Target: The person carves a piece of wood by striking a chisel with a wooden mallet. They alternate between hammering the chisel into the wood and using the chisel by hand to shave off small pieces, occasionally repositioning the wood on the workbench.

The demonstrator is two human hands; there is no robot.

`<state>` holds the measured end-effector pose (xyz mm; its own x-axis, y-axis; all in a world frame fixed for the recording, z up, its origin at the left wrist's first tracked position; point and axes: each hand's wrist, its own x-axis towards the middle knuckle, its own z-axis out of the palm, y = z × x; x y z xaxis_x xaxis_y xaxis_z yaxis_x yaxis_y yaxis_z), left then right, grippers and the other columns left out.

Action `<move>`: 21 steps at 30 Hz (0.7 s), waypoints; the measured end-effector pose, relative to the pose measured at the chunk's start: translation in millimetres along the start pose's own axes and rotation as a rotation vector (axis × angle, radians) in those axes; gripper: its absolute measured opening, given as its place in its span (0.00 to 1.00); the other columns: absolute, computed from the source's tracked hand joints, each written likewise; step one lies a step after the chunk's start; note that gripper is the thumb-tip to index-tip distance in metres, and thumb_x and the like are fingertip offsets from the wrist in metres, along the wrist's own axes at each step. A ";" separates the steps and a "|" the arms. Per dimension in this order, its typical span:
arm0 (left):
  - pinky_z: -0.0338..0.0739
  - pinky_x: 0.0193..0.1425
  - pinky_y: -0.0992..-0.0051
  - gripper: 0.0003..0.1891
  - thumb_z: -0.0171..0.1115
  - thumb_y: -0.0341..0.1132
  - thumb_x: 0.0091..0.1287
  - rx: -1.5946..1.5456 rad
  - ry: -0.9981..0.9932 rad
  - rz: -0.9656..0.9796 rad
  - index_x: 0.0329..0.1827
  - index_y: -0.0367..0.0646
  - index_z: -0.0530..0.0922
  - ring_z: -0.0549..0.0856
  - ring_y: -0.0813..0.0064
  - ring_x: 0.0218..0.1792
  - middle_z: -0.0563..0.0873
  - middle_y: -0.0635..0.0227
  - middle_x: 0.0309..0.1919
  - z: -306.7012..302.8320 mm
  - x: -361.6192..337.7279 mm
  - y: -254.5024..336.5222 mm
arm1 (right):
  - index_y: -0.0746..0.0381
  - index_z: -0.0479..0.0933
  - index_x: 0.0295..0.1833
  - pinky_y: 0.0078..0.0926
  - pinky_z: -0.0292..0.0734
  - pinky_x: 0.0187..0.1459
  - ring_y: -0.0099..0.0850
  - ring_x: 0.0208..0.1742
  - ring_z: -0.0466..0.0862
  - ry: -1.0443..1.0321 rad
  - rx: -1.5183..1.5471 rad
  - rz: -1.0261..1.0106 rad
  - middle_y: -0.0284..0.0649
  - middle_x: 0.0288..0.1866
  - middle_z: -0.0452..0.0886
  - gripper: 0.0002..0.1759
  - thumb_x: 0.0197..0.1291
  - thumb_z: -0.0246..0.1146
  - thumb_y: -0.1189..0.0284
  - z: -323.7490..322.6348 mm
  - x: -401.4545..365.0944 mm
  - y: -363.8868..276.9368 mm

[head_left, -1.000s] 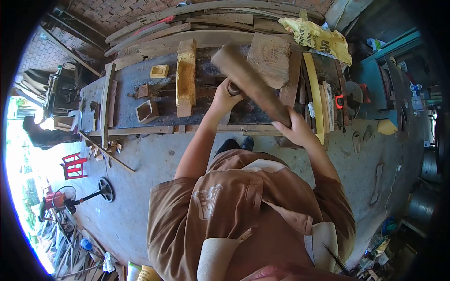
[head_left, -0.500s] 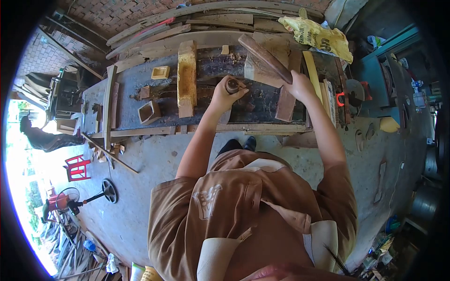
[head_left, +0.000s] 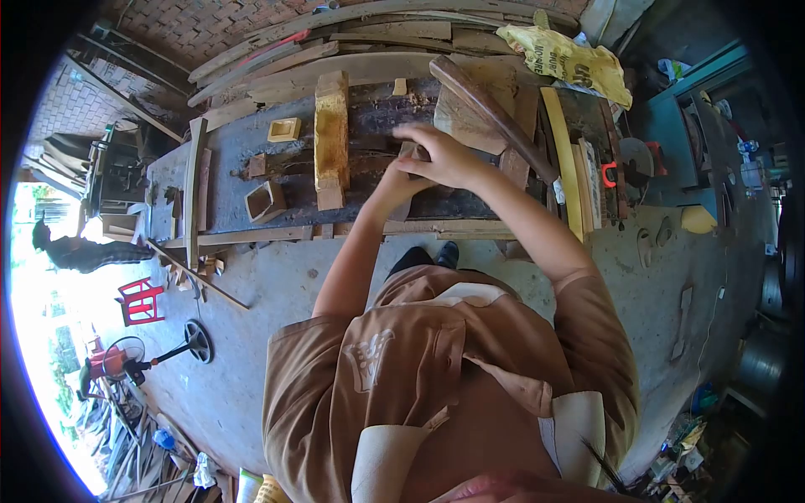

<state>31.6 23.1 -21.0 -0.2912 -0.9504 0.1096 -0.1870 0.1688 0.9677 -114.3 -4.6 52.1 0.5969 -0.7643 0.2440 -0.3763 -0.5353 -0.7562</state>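
Note:
My left hand (head_left: 397,186) is closed round an upright chisel (head_left: 416,152) with a round wooden handle, over the near side of the dark workbench (head_left: 293,214). A flat pale part shows below the fist; its lower end is hard to make out. Reaching across from the right, my right hand (head_left: 449,159) has its fingers stretched apart around the top of the handle, the thumb near my left hand. It holds nothing clearly visible. A long wooden club (head_left: 490,105) lies slanting over a wooden block (head_left: 457,121), just right of my hands.
On the bench to the left lie a yellowish hollowed beam (head_left: 332,138), a small yellow box (head_left: 285,130) and a hexagonal wooden piece (head_left: 265,202). Boards and a red tape measure (head_left: 610,174) are at right. A person (head_left: 88,251) is at far left, near a red stool (head_left: 140,301).
My right hand has let go of the wooden club, which now rests on the block, and has moved left to the chisel. My left hand still grips the chisel.

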 end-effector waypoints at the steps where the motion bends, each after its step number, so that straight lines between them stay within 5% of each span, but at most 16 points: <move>1: 0.72 0.51 0.70 0.29 0.74 0.39 0.46 0.003 0.000 -0.001 0.48 0.37 0.72 0.79 0.67 0.45 0.81 0.57 0.44 -1.4 -6.1 -9.6 | 0.63 0.71 0.54 0.31 0.69 0.55 0.37 0.55 0.77 -0.102 0.094 0.145 0.45 0.51 0.78 0.26 0.57 0.61 0.56 3.0 2.6 -6.3; 3: 0.68 0.58 0.65 0.42 0.76 0.50 0.39 0.529 0.051 -0.030 0.57 0.38 0.69 0.75 0.58 0.55 0.77 0.52 0.50 -8.5 -21.6 -56.6 | 0.64 0.73 0.48 0.29 0.72 0.50 0.34 0.47 0.80 0.013 0.158 0.114 0.44 0.43 0.81 0.20 0.58 0.61 0.60 11.4 4.1 -1.7; 4: 0.59 0.65 0.55 0.57 0.74 0.60 0.34 0.633 -0.050 -0.273 0.67 0.44 0.58 0.60 0.49 0.67 0.64 0.47 0.64 -14.6 -30.6 -87.9 | 0.64 0.73 0.48 0.28 0.73 0.49 0.33 0.46 0.81 0.011 0.179 0.110 0.43 0.43 0.81 0.18 0.58 0.61 0.62 11.5 2.8 -0.6; 5: 0.59 0.65 0.55 0.57 0.74 0.60 0.34 0.626 -0.054 -0.281 0.67 0.44 0.58 0.60 0.49 0.67 0.64 0.47 0.64 -11.5 -36.5 -83.2 | 0.64 0.73 0.47 0.27 0.73 0.48 0.31 0.45 0.81 0.006 0.200 0.108 0.43 0.43 0.81 0.16 0.58 0.61 0.65 11.4 0.7 0.4; 7: 0.51 0.67 0.44 0.65 0.74 0.61 0.33 0.850 -0.199 -0.772 0.73 0.53 0.43 0.43 0.49 0.72 0.48 0.49 0.71 -5.7 -48.3 -62.9 | 0.64 0.73 0.47 0.25 0.73 0.47 0.30 0.43 0.81 -0.016 0.202 0.117 0.43 0.41 0.81 0.15 0.57 0.61 0.68 9.2 -2.6 4.2; 8: 0.43 0.65 0.36 0.70 0.72 0.65 0.33 0.783 -0.267 -0.802 0.73 0.58 0.30 0.33 0.48 0.72 0.36 0.52 0.72 -6.8 -52.9 -80.5 | 0.64 0.73 0.48 0.25 0.73 0.47 0.30 0.44 0.81 -0.012 0.191 0.113 0.42 0.41 0.81 0.14 0.58 0.61 0.69 8.2 -4.3 5.8; 21: 0.34 0.66 0.37 0.69 0.63 0.73 0.36 0.910 -0.288 -0.853 0.72 0.55 0.28 0.29 0.52 0.72 0.33 0.53 0.72 0.4 -52.1 -87.4 | 0.65 0.73 0.48 0.24 0.73 0.46 0.28 0.42 0.81 0.061 0.293 0.127 0.41 0.39 0.81 0.13 0.56 0.59 0.75 -2.4 -29.2 12.8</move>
<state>62.7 58.0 -111.5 0.0671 -0.7738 -0.6298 -0.9523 -0.2379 0.1909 -138.2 10.0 36.7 0.5114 -0.8433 0.1651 -0.2199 -0.3142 -0.9236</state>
